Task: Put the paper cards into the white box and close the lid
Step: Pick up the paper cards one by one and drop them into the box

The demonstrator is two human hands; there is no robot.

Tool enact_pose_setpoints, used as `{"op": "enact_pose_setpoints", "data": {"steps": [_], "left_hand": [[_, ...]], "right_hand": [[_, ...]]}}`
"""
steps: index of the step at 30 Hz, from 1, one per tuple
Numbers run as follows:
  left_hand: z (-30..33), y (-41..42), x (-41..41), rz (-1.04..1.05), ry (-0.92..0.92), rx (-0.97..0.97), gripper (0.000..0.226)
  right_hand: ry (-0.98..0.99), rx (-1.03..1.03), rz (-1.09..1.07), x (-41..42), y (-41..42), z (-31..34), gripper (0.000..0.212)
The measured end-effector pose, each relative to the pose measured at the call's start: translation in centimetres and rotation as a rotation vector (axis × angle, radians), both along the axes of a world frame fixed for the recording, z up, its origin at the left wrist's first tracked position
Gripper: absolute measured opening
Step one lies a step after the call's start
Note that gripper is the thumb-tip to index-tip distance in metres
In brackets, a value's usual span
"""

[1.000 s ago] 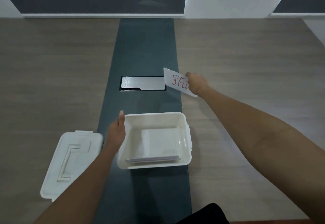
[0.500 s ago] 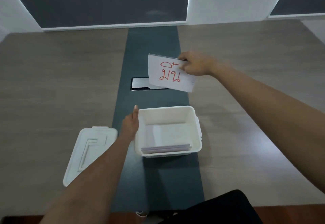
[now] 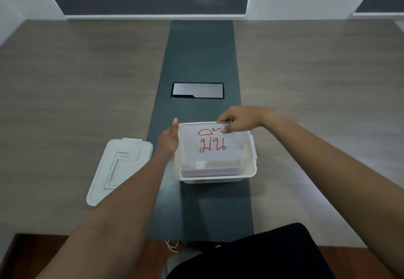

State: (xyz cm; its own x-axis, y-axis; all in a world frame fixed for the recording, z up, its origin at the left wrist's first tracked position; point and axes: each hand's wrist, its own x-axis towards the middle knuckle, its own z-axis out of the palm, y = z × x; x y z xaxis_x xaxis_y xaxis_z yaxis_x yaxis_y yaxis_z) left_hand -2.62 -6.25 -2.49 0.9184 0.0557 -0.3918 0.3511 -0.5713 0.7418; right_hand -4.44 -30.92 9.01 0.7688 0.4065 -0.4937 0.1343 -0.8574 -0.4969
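Note:
The white box (image 3: 250, 170) stands open on the dark centre strip of the table. A paper card (image 3: 231, 149) with red handwriting tilts into the box, its top edge pinched by my right hand (image 3: 239, 119) at the box's far rim. Several more cards (image 3: 211, 172) stand stacked against the near wall inside. My left hand (image 3: 168, 139) rests flat against the box's left outer wall, fingers straight, holding nothing. The white lid (image 3: 119, 168) lies flat on the table to the left of the box.
A metal cable hatch (image 3: 197, 90) sits flush in the dark strip beyond the box. The wooden table top (image 3: 317, 95) stretches on both sides. The table's near edge runs just in front of my dark-clothed lap (image 3: 251, 254).
My right hand has brought the card from above the cable hatch down and toward me, into the box. The left hand has stayed against the box's left wall.

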Motion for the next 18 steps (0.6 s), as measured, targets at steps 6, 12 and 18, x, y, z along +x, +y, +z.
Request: {"op": "enact_pose_setpoints", "data": {"steps": [6, 12, 18], "left_hand": [[-0.2, 0.1, -0.1, -0.003, -0.008, -0.006, 0.068], [0.0, 0.1, -0.1, -0.007, -0.003, 0.016, 0.067], [-0.3, 0.3, 0.0, -0.014, -0.001, 0.017, 0.066]], "right_hand": [[0.218, -0.082, 0.056, -2.3, 1.5, -3.6, 0.025], [0.479, 0.001, -0.043, -3.5, 2.3, -5.2, 0.032], [0.434, 0.101, -0.099, -2.8, 1.5, -4.5, 0.034]]}}
